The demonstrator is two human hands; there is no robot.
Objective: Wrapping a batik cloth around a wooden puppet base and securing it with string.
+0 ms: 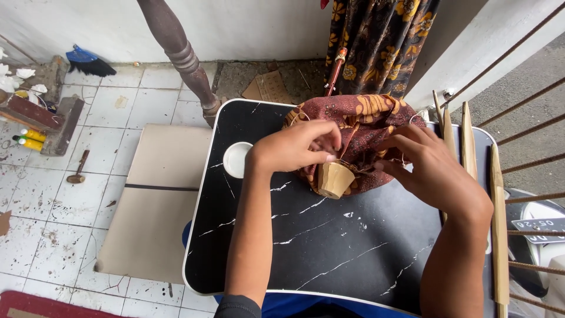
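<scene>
Small tan cup (pixel 335 179) is lying tilted on the batik cloth bundle (pixel 359 126), toward twelve o'clock of the black marbled tray table (pixel 329 247). Seen from your head, your left hand (pixel 297 146) is curling its fingers shut over the cloth just above the cup's rim, pinching something too small to tell. Your right hand (pixel 432 168) is pressing in from three o'clock, fingertips closing on the cloth beside the cup. At nine o'clock, a white round dish (pixel 236 159) is sitting.
</scene>
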